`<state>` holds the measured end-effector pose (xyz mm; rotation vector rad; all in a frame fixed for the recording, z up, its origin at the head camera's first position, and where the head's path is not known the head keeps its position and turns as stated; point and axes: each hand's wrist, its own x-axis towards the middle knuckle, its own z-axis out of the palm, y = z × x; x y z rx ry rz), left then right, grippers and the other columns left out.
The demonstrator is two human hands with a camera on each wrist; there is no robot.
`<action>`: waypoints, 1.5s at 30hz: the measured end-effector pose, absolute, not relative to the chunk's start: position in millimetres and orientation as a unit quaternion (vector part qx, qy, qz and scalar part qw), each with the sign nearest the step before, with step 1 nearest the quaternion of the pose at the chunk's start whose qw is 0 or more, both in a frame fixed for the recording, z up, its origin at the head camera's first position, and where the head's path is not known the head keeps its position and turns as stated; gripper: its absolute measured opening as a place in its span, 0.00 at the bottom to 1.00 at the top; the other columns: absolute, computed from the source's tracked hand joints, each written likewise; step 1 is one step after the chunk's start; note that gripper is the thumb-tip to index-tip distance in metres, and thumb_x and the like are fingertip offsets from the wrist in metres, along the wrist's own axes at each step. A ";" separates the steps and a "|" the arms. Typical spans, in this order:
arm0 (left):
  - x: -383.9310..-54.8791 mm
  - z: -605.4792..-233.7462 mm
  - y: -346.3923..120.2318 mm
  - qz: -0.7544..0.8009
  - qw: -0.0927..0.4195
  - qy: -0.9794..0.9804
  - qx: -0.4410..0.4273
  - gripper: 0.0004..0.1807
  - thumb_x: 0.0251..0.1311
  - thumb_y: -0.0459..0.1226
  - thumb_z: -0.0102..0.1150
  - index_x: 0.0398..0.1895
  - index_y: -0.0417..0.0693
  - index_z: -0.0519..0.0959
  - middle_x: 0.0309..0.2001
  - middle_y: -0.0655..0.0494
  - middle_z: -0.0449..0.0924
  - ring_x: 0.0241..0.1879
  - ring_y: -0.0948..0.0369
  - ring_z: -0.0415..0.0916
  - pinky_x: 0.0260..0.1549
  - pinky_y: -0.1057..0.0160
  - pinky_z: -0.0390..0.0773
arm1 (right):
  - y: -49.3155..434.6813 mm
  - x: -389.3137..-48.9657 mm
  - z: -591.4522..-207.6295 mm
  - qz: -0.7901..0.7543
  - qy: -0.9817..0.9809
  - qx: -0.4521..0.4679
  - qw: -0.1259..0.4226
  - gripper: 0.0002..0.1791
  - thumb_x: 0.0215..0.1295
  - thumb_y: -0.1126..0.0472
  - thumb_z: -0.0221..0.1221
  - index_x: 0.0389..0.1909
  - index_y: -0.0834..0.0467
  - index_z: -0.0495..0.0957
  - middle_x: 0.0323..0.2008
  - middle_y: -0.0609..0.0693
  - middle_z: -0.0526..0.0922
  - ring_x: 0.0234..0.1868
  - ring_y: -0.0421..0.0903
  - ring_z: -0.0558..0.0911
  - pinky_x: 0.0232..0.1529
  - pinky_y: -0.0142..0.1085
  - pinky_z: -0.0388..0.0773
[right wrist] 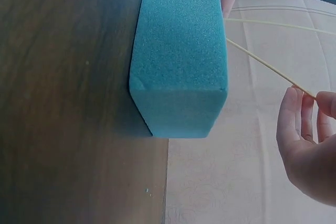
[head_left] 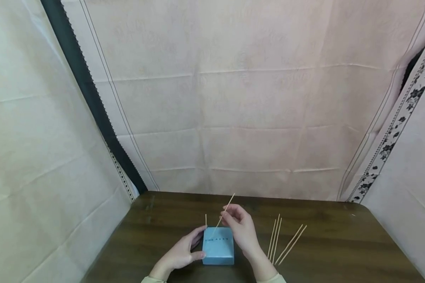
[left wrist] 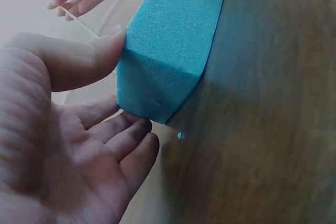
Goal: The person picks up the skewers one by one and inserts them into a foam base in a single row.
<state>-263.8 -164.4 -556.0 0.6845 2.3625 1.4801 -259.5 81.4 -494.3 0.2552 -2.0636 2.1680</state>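
A light-blue foam block [head_left: 217,251] lies on the table, a row of small dark marks across its top. My left hand [head_left: 184,249] holds it by the left side, thumb at the near corner and fingers toward the far one; in the left wrist view the thumb [left wrist: 100,59] presses its edge. Between thumb and fingertips my right hand [head_left: 241,228] pinches a thin wooden stick [head_left: 228,203]. This stick slants down to the left, its lower end at the block's top. A second thin stick [head_left: 206,221] stands upright at the block's far left corner.
On the dark wooden table [head_left: 340,251], three loose sticks [head_left: 275,236] and two more [head_left: 293,244] lie right of my right forearm. Small blue crumbs [left wrist: 181,135] lie beside the block. Pale cloth [head_left: 262,118] hangs behind the table and along both sides.
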 end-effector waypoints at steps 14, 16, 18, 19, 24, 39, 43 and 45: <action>-263.5 -554.4 -164.8 0.507 0.135 0.818 0.236 0.46 0.68 0.39 0.72 0.84 0.40 0.58 0.81 0.35 0.59 0.78 0.37 0.60 0.74 0.36 0.64 | 76.5 -255.3 -490.7 0.707 -0.697 0.106 0.054 0.11 0.77 0.61 0.65 0.55 0.58 0.83 0.47 0.55 0.88 0.50 0.54 0.88 0.52 0.38 0.88; -263.8 -555.4 -164.8 0.508 0.134 0.818 0.236 0.46 0.68 0.39 0.72 0.84 0.40 0.58 0.81 0.35 0.59 0.78 0.38 0.60 0.74 0.36 0.64 | 76.0 -254.5 -490.6 0.705 -0.699 0.109 0.051 0.11 0.77 0.60 0.65 0.55 0.58 0.83 0.47 0.55 0.88 0.50 0.54 0.88 0.52 0.38 0.88; -264.6 -556.3 -164.6 0.507 0.133 0.819 0.235 0.46 0.68 0.39 0.72 0.84 0.40 0.58 0.81 0.35 0.59 0.78 0.38 0.60 0.74 0.36 0.64 | 75.7 -253.9 -490.2 0.704 -0.700 0.114 0.047 0.11 0.77 0.61 0.65 0.55 0.58 0.83 0.47 0.55 0.88 0.51 0.56 0.88 0.52 0.37 0.88; -265.2 -556.9 -164.5 0.506 0.133 0.820 0.234 0.46 0.68 0.39 0.72 0.84 0.40 0.59 0.81 0.35 0.60 0.78 0.38 0.60 0.74 0.37 0.64 | 75.6 -253.7 -490.0 0.703 -0.700 0.116 0.046 0.11 0.77 0.60 0.65 0.55 0.58 0.83 0.47 0.55 0.88 0.51 0.57 0.88 0.52 0.36 0.87; -267.4 -559.0 -164.3 0.500 0.132 0.824 0.232 0.46 0.68 0.40 0.72 0.83 0.40 0.59 0.81 0.36 0.60 0.79 0.39 0.61 0.74 0.37 0.64 | 75.9 -252.5 -488.5 0.694 -0.708 0.121 0.045 0.11 0.77 0.59 0.65 0.55 0.58 0.84 0.48 0.54 0.89 0.51 0.56 0.89 0.52 0.35 0.87; -263.5 -554.8 -165.4 0.507 0.133 0.818 0.235 0.46 0.68 0.39 0.72 0.83 0.40 0.59 0.81 0.34 0.59 0.78 0.37 0.61 0.73 0.36 0.64 | 74.7 -250.8 -487.9 0.664 -0.733 0.135 0.061 0.09 0.75 0.56 0.68 0.52 0.52 0.86 0.46 0.50 0.90 0.48 0.50 0.89 0.50 0.32 0.85; -263.6 -554.3 -164.7 0.511 0.133 0.815 0.238 0.45 0.68 0.38 0.71 0.84 0.40 0.58 0.81 0.33 0.59 0.78 0.37 0.60 0.73 0.35 0.64 | 74.3 -251.5 -488.3 0.656 -0.739 0.139 0.065 0.08 0.74 0.56 0.68 0.50 0.52 0.87 0.47 0.53 0.90 0.48 0.49 0.89 0.49 0.32 0.84; -264.0 -555.1 -164.6 0.513 0.134 0.814 0.239 0.45 0.68 0.37 0.71 0.84 0.40 0.58 0.81 0.33 0.59 0.78 0.37 0.60 0.74 0.35 0.63 | 74.4 -252.0 -489.3 0.651 -0.743 0.142 0.067 0.08 0.74 0.56 0.68 0.49 0.52 0.88 0.47 0.54 0.90 0.48 0.48 0.88 0.49 0.31 0.84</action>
